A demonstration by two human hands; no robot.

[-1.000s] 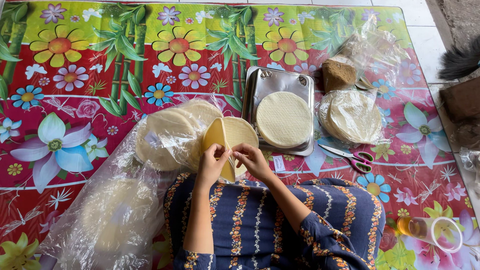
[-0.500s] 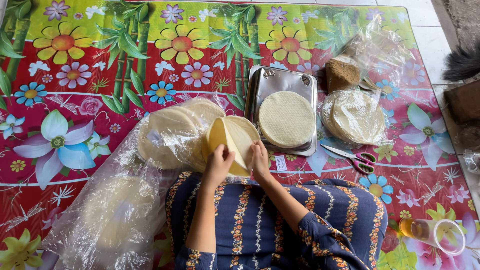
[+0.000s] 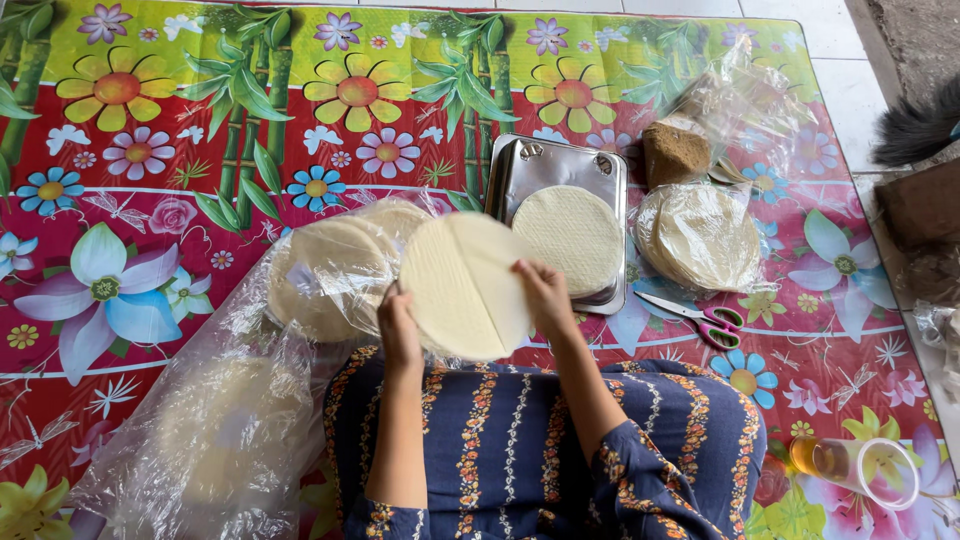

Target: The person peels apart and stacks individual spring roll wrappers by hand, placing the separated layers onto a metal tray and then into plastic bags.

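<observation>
1. Over the lap of the seated person, both hands hold one round pale wrapper sheet [image 3: 462, 285]: the left hand [image 3: 398, 330] pinches its lower left edge, fingers closed on it, and the right hand [image 3: 545, 298] grips its right edge the same way.
2. Half a second ago the sheet was folded, a narrow half-shape between the fingers; a second ago it was folded tighter still. Now it is spread wide and nearly flat, with a crease line running down its middle.
3. I judge that the unfolding, or peeling apart, is about done, and the sheet is free of the others.
4. Just to its left lies a stack of wrappers [image 3: 330, 275] inside a clear plastic bag [image 3: 215, 420] that trails down the floral mat [image 3: 150, 150].
5. Right of the held sheet, a metal tray [image 3: 545, 165] carries another round sheet [image 3: 568, 240], partly behind the right hand.
6. Further right sit a second bagged stack [image 3: 700, 235], a brown block [image 3: 675, 152], scissors [image 3: 700, 318], and a plastic cup [image 3: 860, 470] near the knee.
</observation>
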